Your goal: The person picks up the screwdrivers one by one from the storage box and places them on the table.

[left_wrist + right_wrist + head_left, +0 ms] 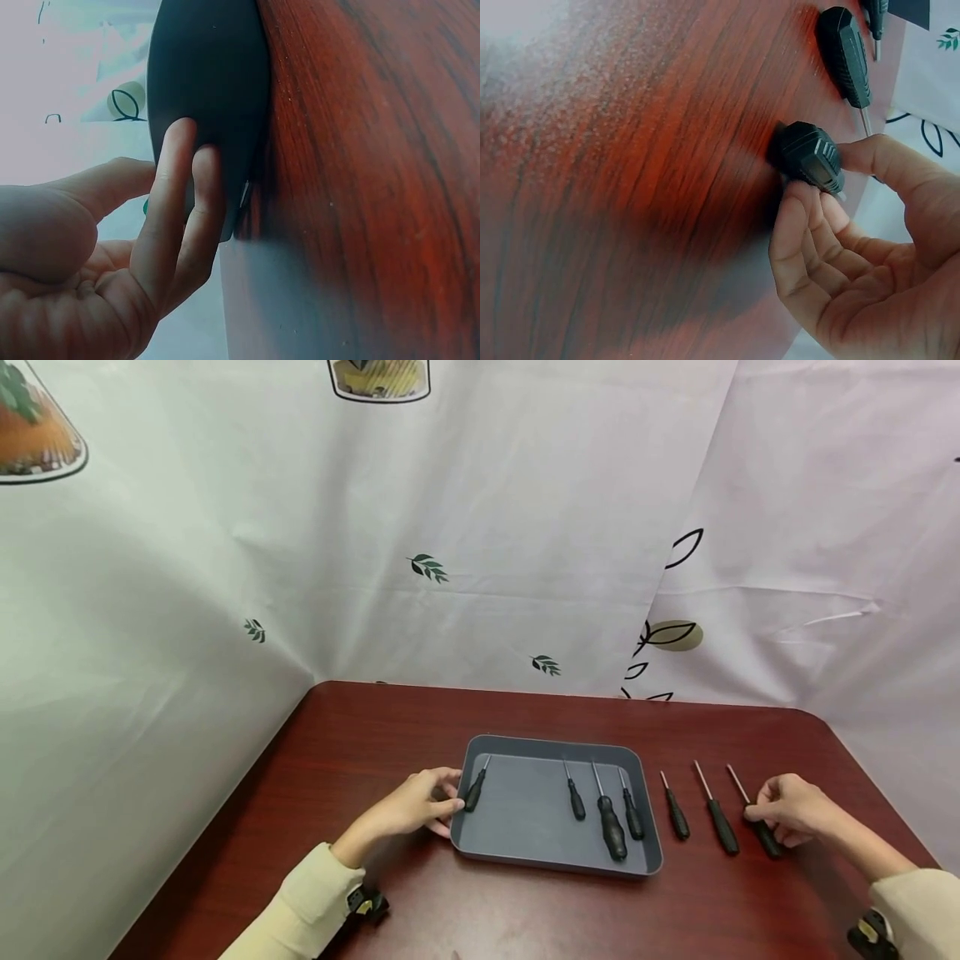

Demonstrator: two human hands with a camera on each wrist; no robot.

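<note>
My left hand (pixel 411 803) holds the left edge of a grey tray (pixel 517 839), thumb at the rim and fingers against the outer wall (pixel 210 67). Inside the tray lie several black-handled screwdrivers: a small one (pixel 474 793) beside the left thumb, and a group including a thick-handled one (pixel 612 831) toward the right. My right hand (pixel 798 810) pinches the black handle of a screwdriver (pixel 810 156) between thumb and fingers, at the far right of the table. Its shaft points toward the back wall.
Between the tray and my right hand, two more screwdrivers lie on the table, a shorter one (pixel 676 814) and a longer one (pixel 722 827). The reddish-brown table (pixel 390 727) backs onto a white patterned sheet (pixel 480 627).
</note>
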